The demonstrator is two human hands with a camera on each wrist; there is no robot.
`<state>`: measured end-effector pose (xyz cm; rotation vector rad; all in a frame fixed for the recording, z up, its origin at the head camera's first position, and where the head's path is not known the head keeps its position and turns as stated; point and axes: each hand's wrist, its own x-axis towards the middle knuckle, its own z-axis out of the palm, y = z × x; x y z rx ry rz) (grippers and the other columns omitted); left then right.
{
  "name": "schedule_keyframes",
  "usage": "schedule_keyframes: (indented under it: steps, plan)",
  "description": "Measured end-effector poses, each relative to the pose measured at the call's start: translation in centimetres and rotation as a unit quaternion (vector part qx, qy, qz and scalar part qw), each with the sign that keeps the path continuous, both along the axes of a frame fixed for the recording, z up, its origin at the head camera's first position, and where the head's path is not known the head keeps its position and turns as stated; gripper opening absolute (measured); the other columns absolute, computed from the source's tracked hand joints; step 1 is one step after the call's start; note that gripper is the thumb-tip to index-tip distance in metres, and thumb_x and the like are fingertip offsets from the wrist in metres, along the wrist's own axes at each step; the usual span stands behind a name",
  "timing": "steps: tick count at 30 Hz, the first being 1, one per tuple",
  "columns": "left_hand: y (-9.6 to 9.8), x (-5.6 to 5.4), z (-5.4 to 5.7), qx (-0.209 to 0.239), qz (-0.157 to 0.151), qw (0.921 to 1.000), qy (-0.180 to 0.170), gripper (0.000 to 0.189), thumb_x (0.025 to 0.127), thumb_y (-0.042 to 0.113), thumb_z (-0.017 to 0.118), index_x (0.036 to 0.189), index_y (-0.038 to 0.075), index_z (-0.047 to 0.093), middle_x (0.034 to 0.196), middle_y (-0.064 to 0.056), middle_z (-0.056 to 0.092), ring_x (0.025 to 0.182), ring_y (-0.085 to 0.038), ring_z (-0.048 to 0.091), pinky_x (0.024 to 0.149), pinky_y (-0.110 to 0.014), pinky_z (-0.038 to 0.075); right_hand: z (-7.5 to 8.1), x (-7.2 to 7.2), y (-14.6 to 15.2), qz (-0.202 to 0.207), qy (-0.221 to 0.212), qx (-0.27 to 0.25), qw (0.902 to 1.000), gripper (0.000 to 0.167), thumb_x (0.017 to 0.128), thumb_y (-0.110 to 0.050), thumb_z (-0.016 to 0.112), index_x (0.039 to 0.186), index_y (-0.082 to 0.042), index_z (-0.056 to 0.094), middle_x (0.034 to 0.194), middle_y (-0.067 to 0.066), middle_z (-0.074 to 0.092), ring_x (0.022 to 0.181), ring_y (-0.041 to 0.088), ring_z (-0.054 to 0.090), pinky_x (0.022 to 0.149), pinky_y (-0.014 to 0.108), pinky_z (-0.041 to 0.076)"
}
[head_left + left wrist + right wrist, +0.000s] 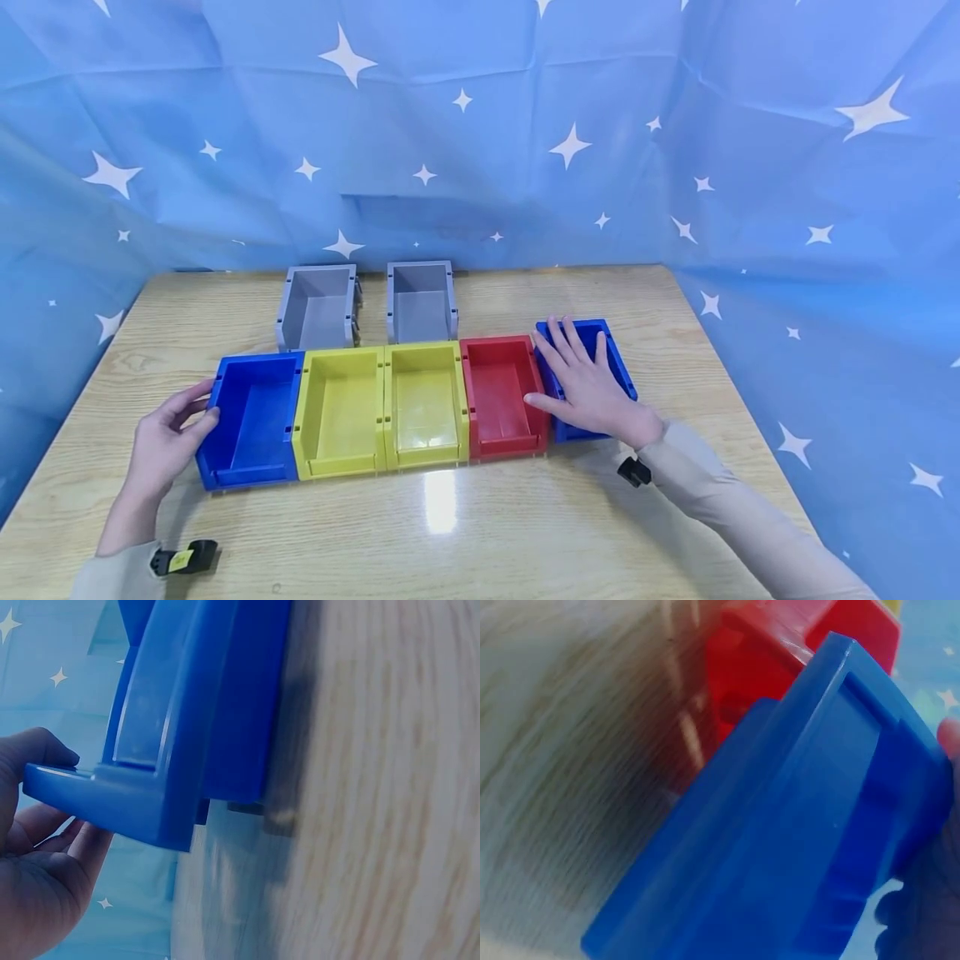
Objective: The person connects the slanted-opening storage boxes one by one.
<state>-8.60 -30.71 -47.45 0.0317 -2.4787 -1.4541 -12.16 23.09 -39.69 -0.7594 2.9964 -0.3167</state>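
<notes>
My left hand (167, 437) pinches the left rim of a blue storage bin (262, 421), thumb on top and fingers beneath the lip, as the left wrist view shows. That bin stands at the left end of a row, followed by two yellow bins (342, 400) and a red bin (502, 392). My right hand (588, 387) lies spread over another blue bin (577, 429) at the right end, its fingers mostly straight. This blue bin (780, 810) sits turned slightly beside the red one (742, 667). Part of it is hidden under the hand.
Behind the row stand two grey bins, a left one (318, 312) and a right one (422, 304), with a gap between them. All are on a wood-grain table (337, 542). A blue star-patterned cloth (480, 125) hangs behind and along both sides.
</notes>
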Motion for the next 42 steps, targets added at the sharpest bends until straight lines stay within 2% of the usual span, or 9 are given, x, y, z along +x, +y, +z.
schedule_keyframes:
  steps: [4, 8, 16, 20, 23, 29, 35, 39, 42]
  plan:
    - [0.6, 0.5, 1.0, -0.006, 0.005, 1.0, 0.001, 0.038, 0.089, 0.002, 0.059, 0.127, -0.003, 0.056, 0.115, 0.015, 0.057, 0.093, 0.013, 0.049, 0.072, -0.001, 0.042, -0.2, -0.1, -0.1, 0.008, 0.009, 0.018, 0.9998, 0.094, 0.084, -0.063, 0.052, 0.152, -0.014, 0.009, 0.157, 0.013, -0.002, 0.142, 0.033, -0.007, 0.103, 0.07, -0.008]
    - [0.9, 0.9, 1.6, -0.012, 0.002, 0.9999, 0.006, 0.038, 0.089, -0.001, 0.058, 0.126, -0.005, 0.055, 0.112, 0.023, 0.054, 0.093, 0.014, 0.049, 0.073, -0.001, 0.042, -0.3, -0.1, -0.1, 0.017, 0.015, 0.031, 0.9993, 0.097, 0.083, -0.065, 0.052, 0.152, -0.014, 0.008, 0.157, 0.012, -0.001, 0.142, 0.034, -0.004, 0.104, 0.069, -0.007]
    - [0.8, 0.9, 1.0, -0.008, 0.006, 0.9999, 0.012, 0.037, 0.088, -0.002, 0.058, 0.125, -0.006, 0.056, 0.113, 0.017, 0.057, 0.092, 0.014, 0.051, 0.073, -0.001, 0.043, -0.7, -0.2, -0.1, 0.018, 0.006, 0.03, 0.9994, 0.098, 0.082, -0.063, 0.056, 0.152, -0.014, 0.007, 0.157, 0.012, -0.001, 0.142, 0.03, -0.007, 0.105, 0.067, -0.008]
    - [-0.9, 0.0, -1.7, -0.004, -0.004, 0.9998, 0.021, 0.047, 0.091, 0.032, 0.059, 0.128, 0.003, 0.057, 0.117, 0.017, 0.056, 0.096, 0.011, 0.052, 0.075, -0.003, 0.043, -0.8, 0.0, 0.0, 0.018, 0.007, 0.037, 0.9992, 0.099, 0.082, -0.065, 0.053, 0.152, -0.013, 0.007, 0.157, 0.012, -0.001, 0.142, 0.029, -0.008, 0.105, 0.067, -0.008]
    - [-1.8, -0.5, -3.2, -0.005, -0.005, 0.9997, 0.022, 0.055, 0.089, 0.044, 0.057, 0.129, 0.007, 0.057, 0.118, 0.019, 0.054, 0.097, 0.01, 0.052, 0.075, -0.003, 0.043, -0.8, -0.1, 0.1, 0.019, 0.01, 0.042, 0.9989, 0.099, 0.082, -0.067, 0.052, 0.152, -0.012, 0.007, 0.157, 0.012, 0.0, 0.142, 0.029, -0.007, 0.105, 0.066, -0.008]
    - [0.0, 0.3, -0.4, 0.007, -0.004, 0.9997, 0.022, 0.037, 0.088, 0.001, 0.06, 0.126, -0.001, 0.057, 0.117, 0.008, 0.058, 0.095, 0.011, 0.052, 0.074, -0.002, 0.043, -1.2, -0.1, 0.1, 0.019, 0.02, 0.038, 0.9989, 0.099, 0.08, -0.066, 0.054, 0.151, -0.011, 0.012, 0.156, 0.014, 0.008, 0.142, 0.033, -0.001, 0.106, 0.067, -0.006]
    - [1.0, 0.7, 1.4, -0.002, 0.001, 0.9997, 0.024, 0.037, 0.086, -0.006, 0.059, 0.123, -0.007, 0.056, 0.111, 0.021, 0.055, 0.092, 0.013, 0.051, 0.073, -0.002, 0.043, -2.4, -0.3, 0.0, 0.02, 0.014, 0.037, 0.999, 0.101, 0.079, -0.067, 0.056, 0.151, -0.011, 0.013, 0.156, 0.014, 0.01, 0.142, 0.031, -0.001, 0.106, 0.066, -0.007]
    - [1.1, 0.5, 1.7, -0.013, -0.007, 0.9996, 0.025, 0.037, 0.086, -0.006, 0.06, 0.123, -0.009, 0.055, 0.114, 0.008, 0.059, 0.092, 0.014, 0.051, 0.073, -0.002, 0.044, -3.2, -0.5, 0.1, 0.017, 0.008, 0.044, 0.9988, 0.104, 0.077, -0.07, 0.055, 0.152, -0.013, 0.011, 0.156, 0.013, 0.009, 0.142, 0.031, -0.001, 0.106, 0.066, -0.005]
    - [1.1, 0.3, 1.9, -0.024, -0.006, 0.9995, 0.017, 0.037, 0.087, -0.005, 0.06, 0.123, -0.009, 0.055, 0.115, 0.004, 0.058, 0.093, 0.014, 0.05, 0.073, -0.002, 0.043, -3.4, -0.6, 0.2, 0.018, 0.015, 0.04, 0.9989, 0.106, 0.074, -0.072, 0.056, 0.152, -0.014, 0.012, 0.156, 0.013, 0.009, 0.142, 0.032, -0.001, 0.107, 0.066, -0.003]
